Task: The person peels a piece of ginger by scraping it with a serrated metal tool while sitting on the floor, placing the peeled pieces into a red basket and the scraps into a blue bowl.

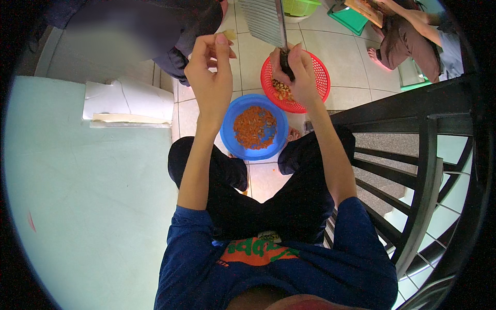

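My right hand grips the dark handle of a crinkle-cut knife, whose broad ridged metal blade points up and away from me. Raised at the left, my left hand pinches a small pale-yellow piece of food at the tips of thumb and fingers. Between my feet a blue plastic basin holds small orange pieces, perhaps carrot, spread over its bottom. Beyond it stands a red perforated basket with mixed chopped pieces, partly hidden by my right hand.
A black metal railing runs along my right, a pale wall along my left. Another person sits at the far right with a wooden board; a second person is at upper left. A green basket stands on the tiled floor.
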A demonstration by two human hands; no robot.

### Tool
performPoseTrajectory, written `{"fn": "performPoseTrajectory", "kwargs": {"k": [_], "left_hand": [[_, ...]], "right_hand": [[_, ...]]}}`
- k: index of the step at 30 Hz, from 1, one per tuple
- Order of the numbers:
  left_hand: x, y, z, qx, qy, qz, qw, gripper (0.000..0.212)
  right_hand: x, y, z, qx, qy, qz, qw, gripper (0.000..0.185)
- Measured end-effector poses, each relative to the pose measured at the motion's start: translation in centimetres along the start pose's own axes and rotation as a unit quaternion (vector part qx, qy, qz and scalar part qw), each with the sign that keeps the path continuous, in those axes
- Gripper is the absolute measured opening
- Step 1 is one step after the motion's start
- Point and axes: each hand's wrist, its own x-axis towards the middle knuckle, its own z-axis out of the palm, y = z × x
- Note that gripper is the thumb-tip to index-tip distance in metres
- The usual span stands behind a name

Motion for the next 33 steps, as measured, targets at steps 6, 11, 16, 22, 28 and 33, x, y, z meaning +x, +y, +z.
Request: {"fn": "performPoseTrajectory", "kwargs": {"k": [6, 11, 16, 22, 28, 33], "left_hand": [[0.1, 0.6, 0.2, -0.150, -0.026, -0.073, 0.986, 0.023], [-0.4, 1.1, 0.4, -0.141, -0.001, -0.093, 0.986, 0.016], [-0.7, 1.2, 0.4, -0.169, -0.002, -0.091, 0.981, 0.009], [-1.0, 0.8, 0.3, -0.214, -0.023, -0.093, 0.972, 0.011], [-1.1, 1.0, 0.4, -0.226, -0.024, -0.094, 0.969, 0.019], [-1.0, 1.3, 0.5, -0.209, -0.021, -0.108, 0.972, 0.016]], "right_hand": [[-0.3, -0.7, 0.0, -0.047, -0.013, -0.009, 0.999, 0.039], [-0.5, -0.8, 0.3, -0.127, -0.029, -0.011, 0.991, 0.029], [-0.3, -1.1, 0.5, -0.159, -0.035, -0.022, 0.986, 0.026], [-0.2, -0.7, 0.5, -0.199, -0.036, -0.062, 0.977, 0.024], [-0.2, -0.5, 0.5, -0.202, -0.018, -0.082, 0.976, 0.022], [-0.3, -1.1, 0.8, -0.208, -0.006, -0.081, 0.975, 0.022]]}}
